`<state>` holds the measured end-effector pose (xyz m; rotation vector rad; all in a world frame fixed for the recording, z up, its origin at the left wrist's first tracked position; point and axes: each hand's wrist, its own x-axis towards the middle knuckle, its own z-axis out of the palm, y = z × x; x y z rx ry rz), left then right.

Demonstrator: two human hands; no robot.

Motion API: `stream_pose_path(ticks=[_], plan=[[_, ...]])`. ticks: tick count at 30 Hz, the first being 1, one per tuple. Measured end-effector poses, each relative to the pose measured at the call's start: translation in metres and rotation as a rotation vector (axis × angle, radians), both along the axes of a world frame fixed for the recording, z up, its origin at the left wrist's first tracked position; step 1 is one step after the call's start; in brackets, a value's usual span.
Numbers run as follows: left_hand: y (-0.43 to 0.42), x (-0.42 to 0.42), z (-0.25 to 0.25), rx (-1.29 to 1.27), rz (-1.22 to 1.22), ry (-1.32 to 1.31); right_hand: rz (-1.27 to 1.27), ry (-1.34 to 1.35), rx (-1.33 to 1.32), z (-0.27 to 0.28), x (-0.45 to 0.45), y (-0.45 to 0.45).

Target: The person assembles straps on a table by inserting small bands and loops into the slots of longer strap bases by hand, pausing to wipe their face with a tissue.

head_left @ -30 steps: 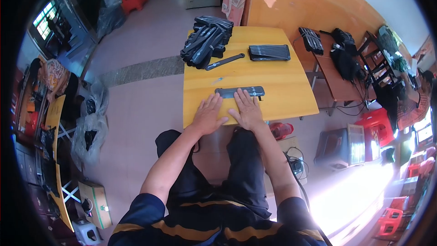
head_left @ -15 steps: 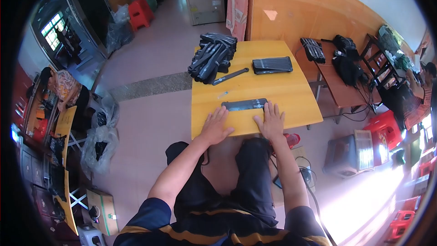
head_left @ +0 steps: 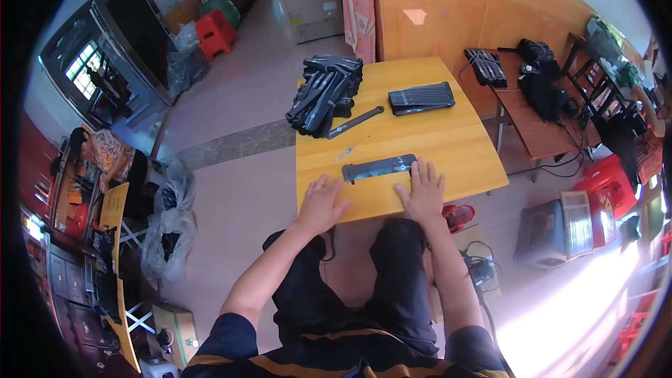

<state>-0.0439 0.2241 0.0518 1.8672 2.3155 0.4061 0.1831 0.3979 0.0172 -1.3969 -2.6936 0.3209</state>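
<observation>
A small stack of dark strips (head_left: 379, 168) lies near the front edge of the yellow table (head_left: 458, 143). My right hand (head_left: 423, 192) is spread at the stack's right end, its fingertips at that end. To the left of the stack, my left hand (head_left: 322, 204) rests open on the table edge, apart from it. Farther back are a large pile of black strap-like pieces (head_left: 323, 96), a single black strip (head_left: 355, 122) and a fanned row of black strips (head_left: 421, 98). A small thin tool or tube (head_left: 349, 149) lies behind the front stack.
A brown table (head_left: 535, 126) with black bags and a bundle stands at right. Red stools (head_left: 607, 183), a grey container (head_left: 542, 234) and cables are on the right floor. At left a person (head_left: 110, 161) sits by plastic bags (head_left: 168, 245).
Both hands have moved apart, from on the front stack to its two sides; my left hand is now clear of it. The camera view has shifted.
</observation>
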Motion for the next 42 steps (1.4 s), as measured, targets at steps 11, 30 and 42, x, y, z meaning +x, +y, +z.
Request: stream_pose_path(ticks=[11, 30, 42], plan=[[0.141, -0.065, 0.029, 0.137, 0.052, 0.118, 0.133, 0.889, 0.207, 0.001, -0.022, -0.069], [0.139, -0.069, 0.041, 0.033, 0.045, -0.144, 0.229, 1.153, 0.141, 0.015, -0.023, -0.077], [0.033, -0.001, 0.048, -0.131, -0.371, -0.307, 0.389, 0.571, 0.135, 0.035, -0.030, -0.077]])
